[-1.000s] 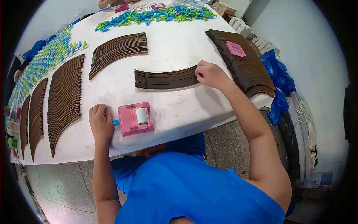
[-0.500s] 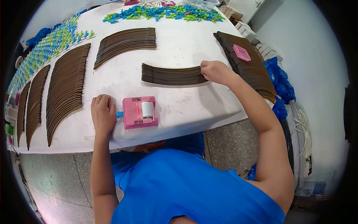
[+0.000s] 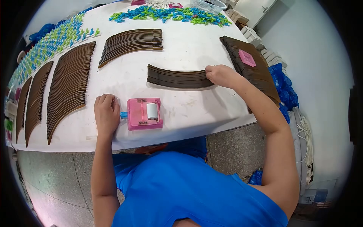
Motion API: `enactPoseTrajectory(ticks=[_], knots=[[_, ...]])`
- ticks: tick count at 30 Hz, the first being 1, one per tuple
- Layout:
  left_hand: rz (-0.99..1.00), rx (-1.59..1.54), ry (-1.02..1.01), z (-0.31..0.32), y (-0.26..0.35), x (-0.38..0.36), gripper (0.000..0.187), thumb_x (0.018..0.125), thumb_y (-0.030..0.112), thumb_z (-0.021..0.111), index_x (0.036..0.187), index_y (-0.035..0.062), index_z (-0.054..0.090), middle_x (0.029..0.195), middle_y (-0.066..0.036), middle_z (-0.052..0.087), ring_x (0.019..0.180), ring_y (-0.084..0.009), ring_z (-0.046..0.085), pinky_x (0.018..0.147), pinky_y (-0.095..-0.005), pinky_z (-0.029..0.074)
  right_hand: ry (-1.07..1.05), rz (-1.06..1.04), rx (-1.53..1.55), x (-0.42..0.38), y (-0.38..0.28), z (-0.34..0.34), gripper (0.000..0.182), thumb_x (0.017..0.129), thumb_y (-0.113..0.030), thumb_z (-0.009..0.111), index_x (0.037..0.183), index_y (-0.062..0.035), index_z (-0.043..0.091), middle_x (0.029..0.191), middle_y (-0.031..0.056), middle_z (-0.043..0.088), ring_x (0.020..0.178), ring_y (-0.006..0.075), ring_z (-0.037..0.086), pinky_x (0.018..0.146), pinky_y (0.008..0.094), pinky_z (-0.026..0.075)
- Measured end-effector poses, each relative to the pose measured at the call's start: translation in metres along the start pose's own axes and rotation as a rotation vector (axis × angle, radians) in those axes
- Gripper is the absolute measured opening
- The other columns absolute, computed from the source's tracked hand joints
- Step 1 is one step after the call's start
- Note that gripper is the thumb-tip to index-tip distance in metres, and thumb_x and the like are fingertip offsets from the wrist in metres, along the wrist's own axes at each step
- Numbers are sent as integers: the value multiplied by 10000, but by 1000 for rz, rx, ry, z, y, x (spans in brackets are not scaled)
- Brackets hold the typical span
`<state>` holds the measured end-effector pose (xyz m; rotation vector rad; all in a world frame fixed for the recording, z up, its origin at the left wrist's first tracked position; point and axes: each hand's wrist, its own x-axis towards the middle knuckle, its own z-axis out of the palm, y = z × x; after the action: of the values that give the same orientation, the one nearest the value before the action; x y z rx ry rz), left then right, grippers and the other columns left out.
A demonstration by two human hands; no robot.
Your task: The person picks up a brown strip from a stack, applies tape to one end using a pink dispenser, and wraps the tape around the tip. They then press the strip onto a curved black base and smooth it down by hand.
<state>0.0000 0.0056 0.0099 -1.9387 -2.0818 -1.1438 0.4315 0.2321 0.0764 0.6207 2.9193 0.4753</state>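
A small bundle of dark brown curved strips [image 3: 179,78] lies on the white tabletop. My right hand [image 3: 222,75] is closed at its right end, thumb and fingers pinching the strips there. To the left, my left hand [image 3: 107,112] rests on the table with its fingers curled; whatever may be inside them is hidden. Beside that hand stands a pink device [image 3: 133,113] with a white roller [image 3: 152,111]. A blue clip [image 3: 123,115] sticks out of its left side, close to my left thumb.
Rows of similar brown strips [image 3: 71,89] fan out at left, with another group [image 3: 132,43] farther back. A brown pile [image 3: 259,77] carrying a pink square piece [image 3: 247,58] lies at right. Blue and green clips [image 3: 170,15] cover the back; more clips [image 3: 53,45] stand at far left.
The view has shifted slightly. Both hands stay in nearly the same places relative to the strips and the pink device.
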Motion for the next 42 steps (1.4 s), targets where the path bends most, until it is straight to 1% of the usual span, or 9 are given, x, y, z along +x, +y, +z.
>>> enactPoseTrajectory(ticks=[14,26,30,34,36,38,39,40,42], knots=[[-8,-16,15,0,0,0,56,912,46,668,921,-9,677,940,-154,695,933,-362,611,855,-464,494,-3,-36,-145,1,-17,-3,85,844,-101,658,760,-94,664,881,48,617,758,234,709,667,377,588],[0,-35,2,-2,1,-1,67,909,48,673,947,-6,683,960,-154,702,957,-363,616,878,-465,494,307,138,63,-22,-25,10,100,827,-53,712,778,-25,629,899,85,633,788,273,694,701,387,590],[-9,-49,4,-5,2,-2,70,911,41,674,953,-15,675,967,-155,700,955,-367,613,877,-464,492,765,541,317,-59,-46,-26,79,856,15,739,921,8,694,1016,98,712,817,285,700,749,361,589],[6,-63,-1,-6,2,-3,71,917,35,671,960,-21,670,982,-160,698,957,-374,610,881,-465,492,1011,887,219,-162,-62,-35,68,942,-52,736,977,3,718,945,65,709,793,158,687,688,292,552],[26,-57,-29,-8,2,-3,75,922,38,668,969,-20,671,996,-163,700,967,-377,610,887,-466,493,1015,1406,498,-221,-82,-38,114,988,-98,714,1010,14,724,875,60,715,712,126,661,659,278,533],[29,-39,-34,-6,2,-4,82,934,46,664,983,-19,672,1022,-168,702,986,-383,609,897,-468,494,967,1616,425,-294,-92,-31,169,1014,-141,695,1050,21,728,818,56,716,656,117,648,655,293,542],[35,-39,-24,-4,1,-5,86,940,50,663,989,-19,671,1034,-170,703,996,-386,607,901,-469,494,792,1784,340,-327,-99,-32,175,1004,-134,701,1082,19,737,865,64,732,721,119,675,681,298,549],[44,-47,-33,-1,-4,-6,94,951,61,660,999,-20,670,1047,-171,700,1009,-385,603,911,-469,492,793,1824,314,-371,-105,-20,175,1004,-134,701,1082,19,737,865,64,732,721,119,675,681,298,549],[68,-55,-45,0,-8,-6,95,952,62,661,998,-20,670,1050,-168,700,1013,-382,603,916,-467,491,424,1615,-95,-446,-121,11,183,992,-119,703,1110,14,747,980,71,753,840,122,694,742,285,557]])
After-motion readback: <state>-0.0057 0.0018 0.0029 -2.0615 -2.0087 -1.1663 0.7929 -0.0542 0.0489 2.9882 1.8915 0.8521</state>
